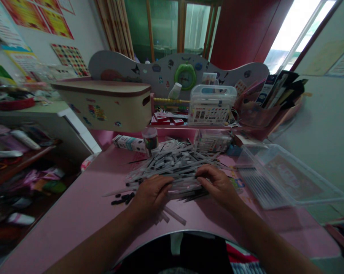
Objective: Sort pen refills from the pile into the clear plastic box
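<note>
A large heap of translucent pen barrels (pixel 174 158) lies on the pink desk (pixel 103 165). At the heap's near left edge is my left hand (pixel 153 194), thumb and fingers pinched together. My right hand (pixel 217 186) faces it from the right, also pinching, with a small gap between the two. Whatever the fingertips hold blends into the pale barrels behind them. Small black caps (pixel 123 198) lie left of my left hand. A few loose barrels (pixel 174 215) rest below it, and dark thin refills (pixel 193 196) lie between the hands.
On the right stands an open clear plastic box (pixel 292 179) with grey pens (pixel 260 186) lined up inside. Behind the heap are a small jar (pixel 150 137), a long carton (pixel 129 143) and a clear case (pixel 213 140). A shelf above carries a lidded bin (pixel 106 106).
</note>
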